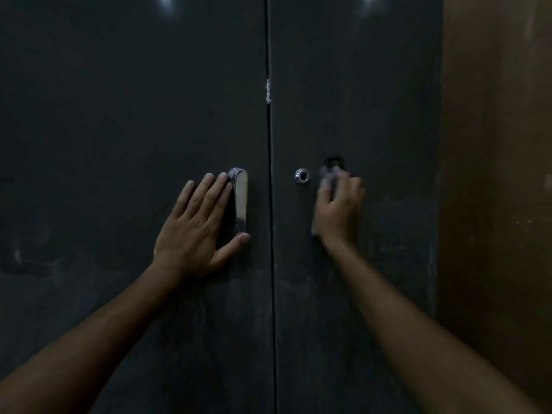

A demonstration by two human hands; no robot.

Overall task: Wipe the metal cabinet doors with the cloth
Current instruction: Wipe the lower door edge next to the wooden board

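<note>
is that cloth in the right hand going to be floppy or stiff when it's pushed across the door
Probably floppy: the cloth sits bunched under the right hand, not flat. Likely light, since curled fingers alone hold it. It is blurred, so its texture is unclear.

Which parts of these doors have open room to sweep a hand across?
Bare panel spans the left door above and left of the left hand, and the right door above the right hand holding the cloth. It's crowded mid-height: handle, lock, both hands.
</note>
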